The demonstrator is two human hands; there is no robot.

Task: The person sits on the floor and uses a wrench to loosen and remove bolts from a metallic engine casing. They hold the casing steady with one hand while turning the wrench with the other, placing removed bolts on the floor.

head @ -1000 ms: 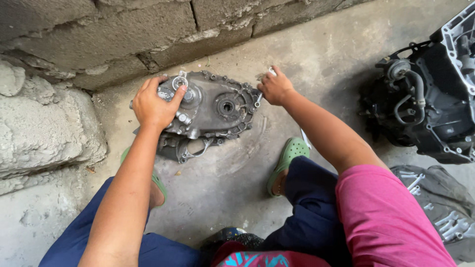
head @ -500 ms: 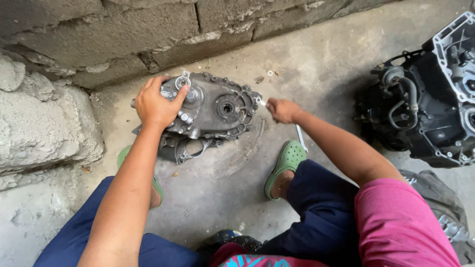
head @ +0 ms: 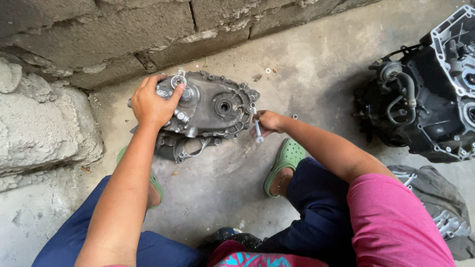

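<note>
A grey metal gearbox casing [head: 217, 106] lies on the concrete floor by a block wall. My left hand [head: 153, 104] grips the casing's upper left end, thumb over a round fitting. My right hand [head: 267, 122] is at the casing's right edge, closed around a long silver bolt [head: 256, 129] that points down at the floor. I am squatting, with green clogs on both feet.
A large black engine block [head: 430, 94] stands at the right. Below it lies a dark grey cover part [head: 440, 212]. A rough stone [head: 44, 123] sits at the left. Small washers [head: 268, 70] lie on the floor near the wall.
My right hand has come down from the casing's upper right edge to its lower right side and now holds a bolt. My left hand stays on the casing.
</note>
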